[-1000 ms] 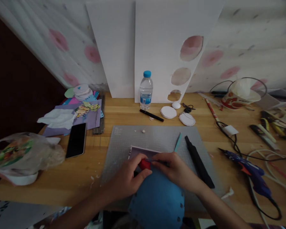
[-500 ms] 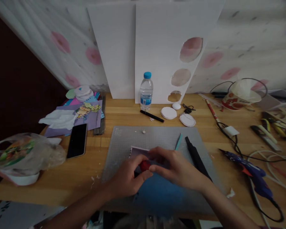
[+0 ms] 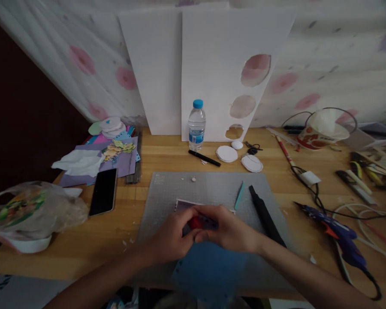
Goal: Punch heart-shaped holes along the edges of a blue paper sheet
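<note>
A small red object (image 3: 195,223), its kind unclear, sits between my hands above the grey cutting mat (image 3: 167,184). My left hand (image 3: 173,235) is curled around it from the left, thumb and fingers closing on it. From the other side my right hand (image 3: 227,229) reaches over, its fingertips meeting those of the left and hiding part of the red piece. Beneath the hands lie a blue sheet (image 3: 209,268) with small holes along its edge and a purplish sheet (image 3: 186,205), mostly covered.
A teal stick (image 3: 239,195) and a black folded tool (image 3: 266,216) lie on the mat's right. Beyond are a water bottle (image 3: 197,126), a black pen (image 3: 204,158) and white discs (image 3: 227,153). A glue gun (image 3: 336,231) with cables lies right; a phone (image 3: 104,192) and a plastic bag (image 3: 38,210) are left.
My right hand has come in closer, its fingers now meeting the left hand's over the red object. More of the blue sheet shows below; the view has shifted slightly.
</note>
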Demonstrator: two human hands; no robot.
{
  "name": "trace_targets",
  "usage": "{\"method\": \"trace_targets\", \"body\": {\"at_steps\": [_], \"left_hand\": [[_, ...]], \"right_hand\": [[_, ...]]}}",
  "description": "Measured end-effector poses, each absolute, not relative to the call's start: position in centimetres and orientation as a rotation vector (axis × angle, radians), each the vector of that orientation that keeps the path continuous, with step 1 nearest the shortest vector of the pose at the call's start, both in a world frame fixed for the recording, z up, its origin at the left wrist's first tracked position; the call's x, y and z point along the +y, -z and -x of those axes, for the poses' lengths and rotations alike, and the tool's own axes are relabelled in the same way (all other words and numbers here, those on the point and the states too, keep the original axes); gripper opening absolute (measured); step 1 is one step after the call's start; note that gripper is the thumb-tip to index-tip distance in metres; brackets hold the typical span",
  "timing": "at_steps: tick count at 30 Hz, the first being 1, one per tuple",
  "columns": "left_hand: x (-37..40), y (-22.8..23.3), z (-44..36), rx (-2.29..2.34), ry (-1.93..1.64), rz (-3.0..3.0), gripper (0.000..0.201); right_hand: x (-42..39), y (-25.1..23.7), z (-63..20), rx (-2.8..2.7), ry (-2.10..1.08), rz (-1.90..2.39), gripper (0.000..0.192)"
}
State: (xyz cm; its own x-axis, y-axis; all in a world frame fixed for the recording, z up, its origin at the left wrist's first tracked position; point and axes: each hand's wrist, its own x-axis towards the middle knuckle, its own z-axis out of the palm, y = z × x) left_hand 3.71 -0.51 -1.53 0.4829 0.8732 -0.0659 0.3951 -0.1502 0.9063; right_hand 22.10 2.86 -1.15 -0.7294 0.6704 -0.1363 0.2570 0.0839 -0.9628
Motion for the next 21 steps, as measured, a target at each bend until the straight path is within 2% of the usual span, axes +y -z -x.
{"method": "trace_targets", "body": {"at_steps": [6, 10, 16, 21], "left_hand": [[0.4, 1.1, -3.2, 1.129, -0.493, -1.715, 0.024], [0.6, 0.6, -2.0, 1.187, -0.375, -1.735, 0.030], [0.6, 0.2, -1.4, 1.197, -0.340, -2.019, 0.035], [-0.1, -0.2, -2.0, 1.165, -0.438, -1.551, 0.036]], "right_hand": [[3.9, 0.5, -23.8, -2.271, -1.575, 1.039, 0.052], [3.7, 0.8, -25.8, -2.362, -1.520, 1.232, 0.013], [2.4, 0.9, -27.6, -2.333, -1.393, 1.286, 0.014], [1.6, 0.0, -27.9, -2.175, -1.319, 1.284, 0.019]]}}
